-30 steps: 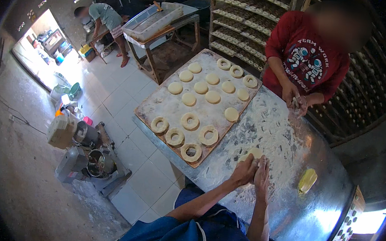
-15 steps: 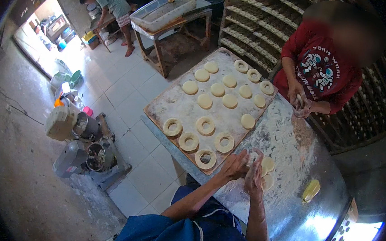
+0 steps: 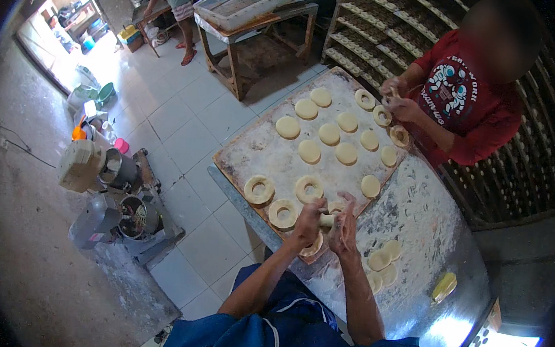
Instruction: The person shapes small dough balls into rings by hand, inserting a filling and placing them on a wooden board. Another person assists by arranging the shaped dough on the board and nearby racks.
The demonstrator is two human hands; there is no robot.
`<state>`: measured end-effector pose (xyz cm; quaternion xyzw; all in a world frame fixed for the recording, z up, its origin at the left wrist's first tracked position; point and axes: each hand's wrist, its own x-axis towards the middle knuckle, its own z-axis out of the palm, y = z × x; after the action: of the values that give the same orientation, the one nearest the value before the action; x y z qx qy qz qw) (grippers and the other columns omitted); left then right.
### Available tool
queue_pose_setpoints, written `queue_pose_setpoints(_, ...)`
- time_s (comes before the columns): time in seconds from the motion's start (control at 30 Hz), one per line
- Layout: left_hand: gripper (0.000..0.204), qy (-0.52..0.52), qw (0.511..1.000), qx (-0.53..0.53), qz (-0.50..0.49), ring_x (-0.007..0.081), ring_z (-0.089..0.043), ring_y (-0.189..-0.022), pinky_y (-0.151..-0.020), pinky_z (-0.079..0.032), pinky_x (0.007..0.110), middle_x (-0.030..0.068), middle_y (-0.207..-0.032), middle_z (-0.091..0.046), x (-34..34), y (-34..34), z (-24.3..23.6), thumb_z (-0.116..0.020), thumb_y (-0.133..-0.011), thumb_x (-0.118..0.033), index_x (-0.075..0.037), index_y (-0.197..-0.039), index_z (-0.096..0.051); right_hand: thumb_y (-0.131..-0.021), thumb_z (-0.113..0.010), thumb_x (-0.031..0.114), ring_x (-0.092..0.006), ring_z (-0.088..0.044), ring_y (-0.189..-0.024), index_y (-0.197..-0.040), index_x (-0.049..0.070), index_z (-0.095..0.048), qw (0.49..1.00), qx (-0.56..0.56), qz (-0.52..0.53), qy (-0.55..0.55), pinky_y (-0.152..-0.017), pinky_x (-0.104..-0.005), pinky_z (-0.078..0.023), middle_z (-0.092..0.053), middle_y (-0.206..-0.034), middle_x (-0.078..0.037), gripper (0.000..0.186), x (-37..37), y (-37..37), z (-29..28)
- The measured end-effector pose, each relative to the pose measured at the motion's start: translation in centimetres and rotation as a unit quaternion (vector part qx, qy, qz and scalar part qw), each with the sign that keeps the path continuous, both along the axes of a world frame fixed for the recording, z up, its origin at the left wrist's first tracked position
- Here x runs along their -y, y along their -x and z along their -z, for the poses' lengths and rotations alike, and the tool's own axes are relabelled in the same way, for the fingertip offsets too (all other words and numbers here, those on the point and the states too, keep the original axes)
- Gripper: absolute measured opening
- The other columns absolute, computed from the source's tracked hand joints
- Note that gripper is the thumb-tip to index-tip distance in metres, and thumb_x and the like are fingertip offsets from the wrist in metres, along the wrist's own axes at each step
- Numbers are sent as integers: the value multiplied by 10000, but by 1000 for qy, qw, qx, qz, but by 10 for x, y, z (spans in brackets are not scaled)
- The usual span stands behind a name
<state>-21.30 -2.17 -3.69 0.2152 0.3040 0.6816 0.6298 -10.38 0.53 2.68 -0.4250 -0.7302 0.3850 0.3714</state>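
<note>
Over the near edge of a floured wooden board [image 3: 253, 147], both my hands are held close together with a pale piece of dough [image 3: 328, 221] between them. My left hand [image 3: 307, 225] is closed around its left end. My right hand [image 3: 345, 230] grips the other end, its fingers partly raised. The dough's full shape is hidden by my fingers. Dough rings [image 3: 258, 189] lie on the board beside and beneath my hands, some partly covered. Several flat dough discs [image 3: 329, 134] rest farther up the board. To the right of my right forearm, small dough discs [image 3: 379, 260] overlap on the metal table.
Across the metal table [image 3: 423, 263], a co-worker in a red top [image 3: 452, 102] handles something small at the board's far corner. A yellow lump [image 3: 444, 287] lies at right. Mixers [image 3: 132, 217] stand on the floor at left. Racks of trays [image 3: 373, 37] line the back.
My hands have moved left from the table to over the board, holding the dough. More of the small discs on the table now show. The co-worker's hands have shifted toward the far rings.
</note>
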Motion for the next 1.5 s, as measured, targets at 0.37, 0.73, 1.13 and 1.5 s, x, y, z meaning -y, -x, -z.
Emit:
queue_pose_setpoints(0.37, 403, 92, 925, -364, -54, 152, -470, -532, -525, -426, 309, -11, -561, -379, -24, 60, -5, -358, -974, -449, -124, -751, -438, -958, -302, 634, -284, -637, -701, -1313, 0, -310, 993, -89, -71, 24, -626, -376, -475, -604, -732, -154, 727, -28, 66, -4)
queue_pose_setpoints(0.73, 250, -40, 979, 197, -7, 181, -487, -643, -564, -425, 359, 57, -631, -410, -39, 96, 6, -459, -921, -285, -67, -802, -437, -949, -292, 648, -265, -539, -554, -1276, -2, -332, 991, -40, -100, 81, -521, -371, -379, -521, -597, -94, 729, -43, 86, -1)
queue_pose_setpoints(1.13, 310, -46, 847, -510, -146, 156, -412, -592, -569, -354, 343, 33, -636, -364, -53, 119, -3, -461, -921, -231, -37, -686, -402, -973, -321, 579, -328, -603, -588, -1265, 8, -321, 993, -5, -102, 61, -549, -415, -437, -555, -630, -114, 641, -47, 105, -9)
queue_pose_setpoints(1.5, 396, 257, 926, -232, -151, 256, -560, -610, -564, -442, 386, 105, -712, -543, -96, 170, 7, -492, -936, -384, -5, -821, -503, -794, -680, 157, -217, -587, -856, -1170, 62, -377, 963, -76, -93, 240, -773, -369, -483, -561, -924, -126, 492, -107, 125, 10)
